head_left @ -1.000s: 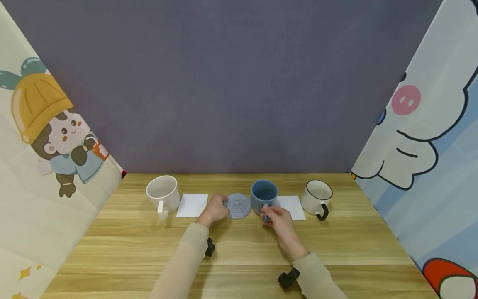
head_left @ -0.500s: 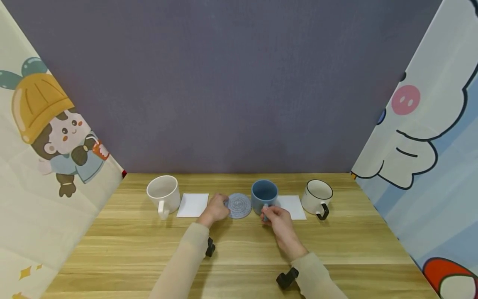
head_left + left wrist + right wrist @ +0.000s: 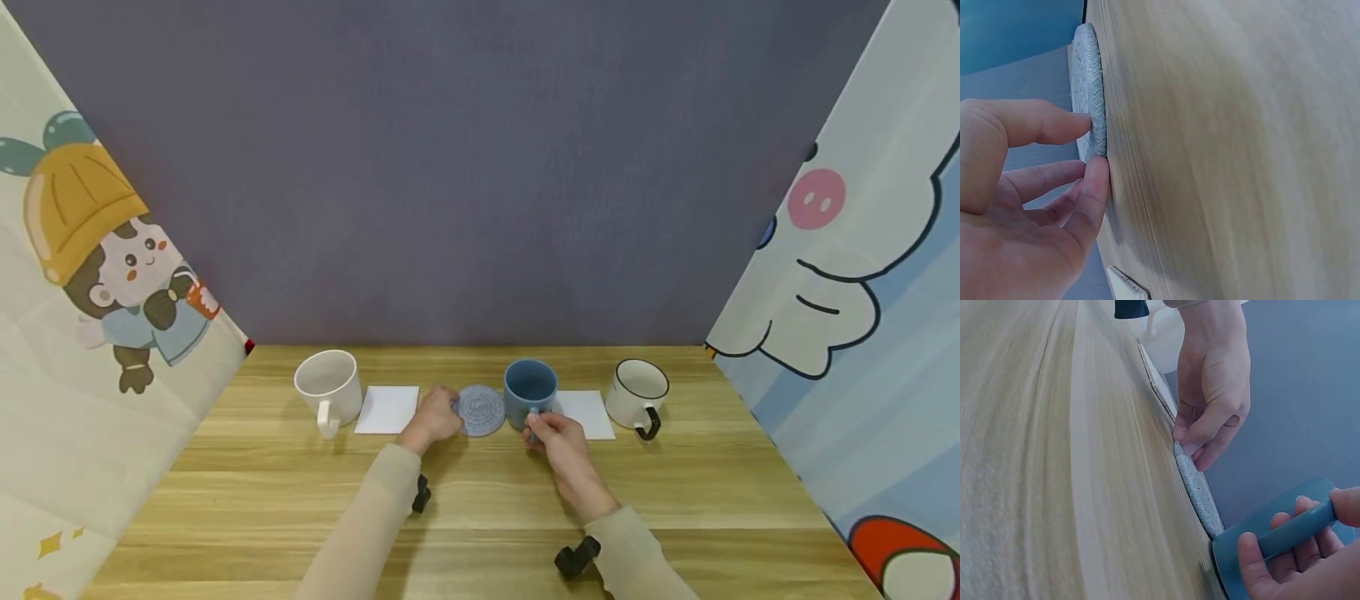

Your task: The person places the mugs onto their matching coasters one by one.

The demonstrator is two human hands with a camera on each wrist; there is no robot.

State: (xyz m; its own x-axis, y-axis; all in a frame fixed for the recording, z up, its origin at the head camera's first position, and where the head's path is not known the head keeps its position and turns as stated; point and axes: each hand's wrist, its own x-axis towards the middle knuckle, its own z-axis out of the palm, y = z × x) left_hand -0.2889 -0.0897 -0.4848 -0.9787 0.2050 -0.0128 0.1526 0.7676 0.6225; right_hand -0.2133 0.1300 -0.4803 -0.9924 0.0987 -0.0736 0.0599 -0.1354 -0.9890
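Observation:
A round grey-blue woven coaster (image 3: 482, 411) lies flat at the middle of the wooden table. At its left edge is my left hand (image 3: 432, 419); in the left wrist view, thumb and fingertips pinch the rim of the coaster (image 3: 1095, 81). Just right of the coaster, a blue mug (image 3: 517, 411) stands upright, its handle toward me. My right hand (image 3: 566, 454) grips that handle (image 3: 1294, 531), fingers curled through it in the right wrist view. Mug and coaster sit very close together; whether they touch is hard to tell.
White square coasters lie left (image 3: 387, 410) and right (image 3: 594, 415), the right one partly behind the blue mug and right hand. A white mug (image 3: 341, 396) stands far left, a white mug with black rim and handle (image 3: 628, 408) far right. Behind rises a grey wall (image 3: 480, 183).

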